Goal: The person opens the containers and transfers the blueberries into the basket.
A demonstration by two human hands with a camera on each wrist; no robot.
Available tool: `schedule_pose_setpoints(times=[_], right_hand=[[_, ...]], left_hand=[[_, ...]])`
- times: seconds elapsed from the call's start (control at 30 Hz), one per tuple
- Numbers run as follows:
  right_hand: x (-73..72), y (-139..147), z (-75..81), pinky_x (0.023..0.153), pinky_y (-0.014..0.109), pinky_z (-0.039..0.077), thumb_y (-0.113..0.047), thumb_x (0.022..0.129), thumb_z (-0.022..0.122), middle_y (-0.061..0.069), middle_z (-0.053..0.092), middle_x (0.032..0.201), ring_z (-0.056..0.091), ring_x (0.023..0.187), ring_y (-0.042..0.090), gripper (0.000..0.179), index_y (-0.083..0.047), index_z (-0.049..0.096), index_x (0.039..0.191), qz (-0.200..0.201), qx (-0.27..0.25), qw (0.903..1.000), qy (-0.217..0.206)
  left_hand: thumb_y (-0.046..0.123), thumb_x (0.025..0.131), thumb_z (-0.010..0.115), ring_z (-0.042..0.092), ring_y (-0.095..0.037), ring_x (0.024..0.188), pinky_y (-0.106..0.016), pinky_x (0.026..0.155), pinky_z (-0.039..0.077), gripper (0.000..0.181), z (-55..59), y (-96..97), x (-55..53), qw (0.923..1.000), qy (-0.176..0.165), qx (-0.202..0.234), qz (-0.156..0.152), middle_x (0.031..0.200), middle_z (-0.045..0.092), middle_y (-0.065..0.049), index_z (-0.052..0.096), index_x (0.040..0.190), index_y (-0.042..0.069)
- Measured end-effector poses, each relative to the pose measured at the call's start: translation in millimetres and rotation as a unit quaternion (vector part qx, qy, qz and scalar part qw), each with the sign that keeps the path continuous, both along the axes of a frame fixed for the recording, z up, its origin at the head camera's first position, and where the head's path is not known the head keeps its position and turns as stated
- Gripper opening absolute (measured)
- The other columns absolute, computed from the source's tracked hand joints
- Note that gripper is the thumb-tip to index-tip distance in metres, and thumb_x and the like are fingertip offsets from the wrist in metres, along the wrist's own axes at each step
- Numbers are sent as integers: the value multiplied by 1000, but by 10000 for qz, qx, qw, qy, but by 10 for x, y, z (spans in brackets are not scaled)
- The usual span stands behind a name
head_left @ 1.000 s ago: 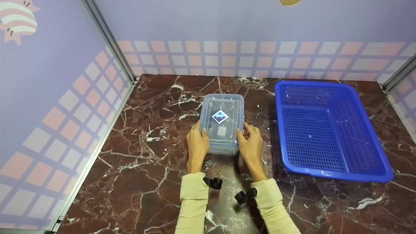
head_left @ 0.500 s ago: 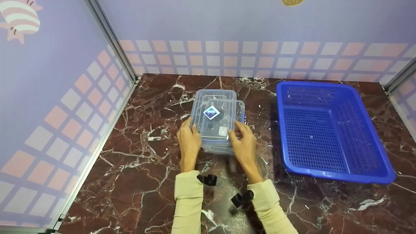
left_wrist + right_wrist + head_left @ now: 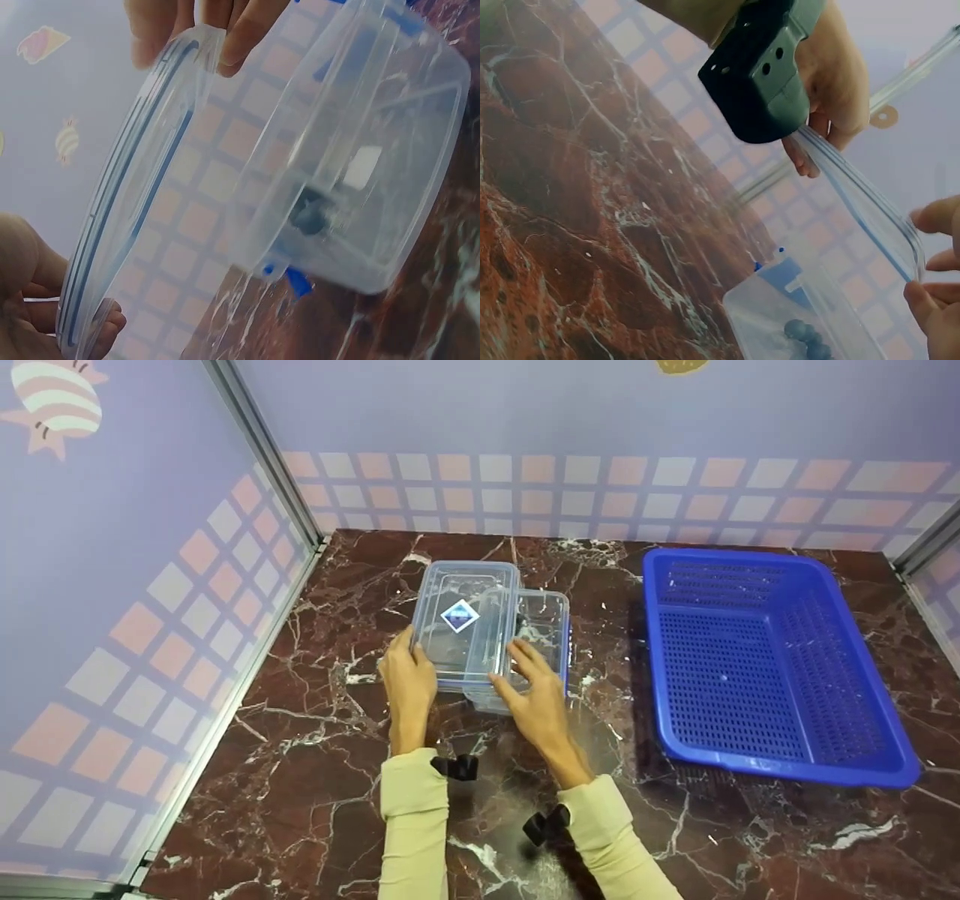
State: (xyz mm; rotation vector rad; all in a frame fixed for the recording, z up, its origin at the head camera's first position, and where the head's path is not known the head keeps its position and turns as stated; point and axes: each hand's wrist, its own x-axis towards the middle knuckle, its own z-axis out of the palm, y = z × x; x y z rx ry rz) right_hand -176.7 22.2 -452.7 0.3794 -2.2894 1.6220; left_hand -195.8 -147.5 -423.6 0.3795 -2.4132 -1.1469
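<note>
Both hands hold a clear lid with a bluish seal and a diamond sticker, the lid [image 3: 435, 649] being raised and shifted left of its box. My left hand [image 3: 409, 679] grips its left edge. At the right edge, fingers and thumb of my right hand [image 3: 538, 701] pinch it. Below and to the right, the clear plastic food box [image 3: 546, 656] stands on the table, partly covered from above by the lid. Blue clips [image 3: 298, 281] stick out from the box's side. Inside lie some dark bluish round items [image 3: 806, 337], blurred through the plastic.
A blue perforated basket [image 3: 780, 769] stands to the right on the brown marbled table [image 3: 300, 780]. Patterned panels [image 3: 480, 412] close off the back and both sides. Each wrist bears a black camera mount [image 3: 457, 767].
Both hands have lifted the lid off the box and carried it left. More of the box's open top shows. The box and basket appear to stay where they were.
</note>
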Motion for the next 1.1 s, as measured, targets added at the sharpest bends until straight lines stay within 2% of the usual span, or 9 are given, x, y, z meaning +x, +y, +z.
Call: schedule_pose_setpoints(times=[0.2, 0.43, 0.67, 0.77, 0.97, 1.1], right_hand=[[16, -97, -27, 108, 45, 38, -17, 83, 72, 20, 43, 146, 52, 126, 36, 58, 4, 52, 133, 394, 418, 9983, 76], [14, -234, -55, 113, 43, 29, -16, 83, 72, 18, 36, 150, 37, 137, 36, 61, 3, 48, 136, 723, 680, 9950, 120], [22, -356, -62, 112, 42, 32, -14, 84, 71, 23, 36, 149, 39, 136, 37, 59, 5, 49, 135, 884, 863, 9918, 340], [25, -409, -61, 111, 43, 34, -15, 85, 71, 24, 37, 148, 40, 135, 38, 58, 5, 49, 135, 889, 960, 9905, 412], [34, -504, -70, 112, 42, 31, -16, 87, 68, 23, 33, 150, 37, 137, 37, 59, 5, 46, 137, 995, 1139, 9883, 178], [46, -566, -80, 113, 43, 29, -15, 87, 67, 21, 31, 152, 34, 139, 37, 59, 3, 44, 139, 1082, 1168, 9872, -17]], left_hand=[[1, 92, 51, 54, -38, 121, -44, 107, 38, 36, 4, -186, -16, 9999, -13, -83, 105, 128, 59, -22, 58, 127, -4], [1, 92, 50, 53, -38, 123, -45, 107, 37, 36, -35, -373, -30, 9998, -129, -86, 129, 129, 59, -23, 59, 126, -4], [5, 95, 47, 50, -38, 125, -47, 108, 36, 37, -79, -524, -28, 9983, -550, -52, 203, 131, 57, -22, 57, 130, 0], [6, 95, 47, 50, -39, 125, -48, 107, 35, 36, -95, -586, -23, 9977, -626, -154, 219, 131, 57, -21, 57, 130, 1], [7, 94, 48, 52, -40, 123, -48, 107, 35, 36, -115, -701, -9, 9971, -637, -337, 227, 130, 59, -19, 58, 129, 2], [7, 95, 47, 50, -37, 126, -46, 108, 36, 37, -137, -773, 0, 9972, -696, -165, 227, 132, 57, -19, 57, 131, 2]])
